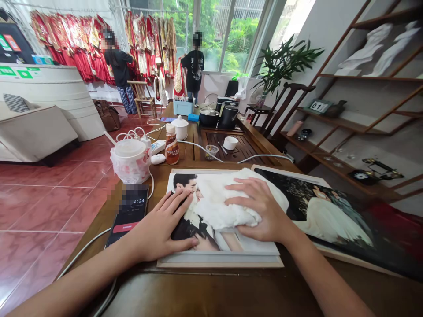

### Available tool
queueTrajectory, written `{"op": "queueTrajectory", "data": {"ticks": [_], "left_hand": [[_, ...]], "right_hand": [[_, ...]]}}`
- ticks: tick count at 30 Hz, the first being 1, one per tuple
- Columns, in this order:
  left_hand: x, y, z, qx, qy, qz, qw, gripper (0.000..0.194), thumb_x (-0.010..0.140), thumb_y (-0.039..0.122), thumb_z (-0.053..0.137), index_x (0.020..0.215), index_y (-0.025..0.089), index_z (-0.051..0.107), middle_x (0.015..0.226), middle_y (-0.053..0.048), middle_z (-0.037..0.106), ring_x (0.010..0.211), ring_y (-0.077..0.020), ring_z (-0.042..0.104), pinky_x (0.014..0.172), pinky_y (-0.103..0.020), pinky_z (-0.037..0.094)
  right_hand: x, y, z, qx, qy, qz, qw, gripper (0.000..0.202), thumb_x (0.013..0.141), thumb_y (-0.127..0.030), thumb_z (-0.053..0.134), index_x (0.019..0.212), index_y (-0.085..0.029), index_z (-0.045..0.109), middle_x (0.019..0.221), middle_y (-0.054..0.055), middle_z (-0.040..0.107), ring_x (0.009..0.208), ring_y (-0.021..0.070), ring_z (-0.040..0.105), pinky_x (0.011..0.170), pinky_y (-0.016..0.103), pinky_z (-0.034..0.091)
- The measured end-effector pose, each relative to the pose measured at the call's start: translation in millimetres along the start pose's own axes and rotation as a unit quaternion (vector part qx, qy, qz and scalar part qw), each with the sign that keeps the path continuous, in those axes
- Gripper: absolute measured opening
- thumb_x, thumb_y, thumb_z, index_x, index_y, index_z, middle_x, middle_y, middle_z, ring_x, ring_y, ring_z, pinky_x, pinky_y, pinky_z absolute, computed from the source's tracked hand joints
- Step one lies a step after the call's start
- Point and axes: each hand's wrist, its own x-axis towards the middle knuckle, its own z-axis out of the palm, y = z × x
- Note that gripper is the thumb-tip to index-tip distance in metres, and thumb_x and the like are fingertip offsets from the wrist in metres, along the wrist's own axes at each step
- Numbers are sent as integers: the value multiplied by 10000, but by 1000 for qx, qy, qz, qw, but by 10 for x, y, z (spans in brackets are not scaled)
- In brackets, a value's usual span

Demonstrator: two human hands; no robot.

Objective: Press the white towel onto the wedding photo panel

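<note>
A framed photo print (211,240) of a couple lies flat on the dark wooden table (185,290) in front of me. My left hand (165,226) rests palm down on the print's left side, fingers stretched out, thumb near its lower edge. Under my right hand (264,207) is a bunched, fluffy white cloth (221,200), with the fingers curved over it and the thumb at its near side. The cloth lies against the print and hides much of its middle. Overlapping on the right is a second framed photo print (337,215), showing a white gown.
Left of the print lie a phone (128,211) and a white cable. Beyond stand a bagged tub (130,158), a Nescafe bottle (172,145), a lidded white jar (180,127) and a tea tray (238,152) with a white cup (230,142). Two people stand near hanging red garments (79,44).
</note>
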Motion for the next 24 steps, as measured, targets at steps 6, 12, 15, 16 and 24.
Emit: {"op": "queueTrajectory", "data": {"ticks": [6,12,15,16,24], "left_hand": [[-3,-4,-17,14,1,9,1000,879,883,571,595,1551,148,211,1607,-104,177,1477,-324,59,1192,-499,163],[3,-2,4,3,9,4,1000,829,913,650,500,1527,139,279,1597,-122,207,1471,-323,121,1189,-499,176],[2,-3,-6,1,11,5,1000,834,906,621,535,1535,148,260,1601,-115,198,1472,-329,101,1188,-505,176],[1,-5,-10,1,10,8,1000,844,893,593,572,1540,156,250,1603,-109,193,1473,-332,90,1188,-509,175],[-2,-8,8,3,8,11,1000,884,840,512,665,1542,176,244,1603,-110,194,1472,-341,87,1183,-519,182]], "right_hand": [[74,-294,30,30,-45,-36,998,513,606,-336,697,1111,-312,613,1339,34,571,1310,347,408,1072,567,181],[41,-181,11,14,-36,-12,999,494,630,-304,689,1118,-313,612,1341,32,567,1311,335,411,1056,548,221],[46,-234,19,11,-34,-18,999,495,627,-327,691,1115,-308,615,1336,39,569,1311,346,407,1064,560,199],[54,-272,24,14,-37,-23,999,501,622,-334,690,1117,-308,614,1336,39,569,1312,348,406,1068,563,189],[80,-340,10,39,-58,-28,997,511,608,-327,692,1113,-314,615,1345,28,565,1316,334,407,1077,546,179]]}}
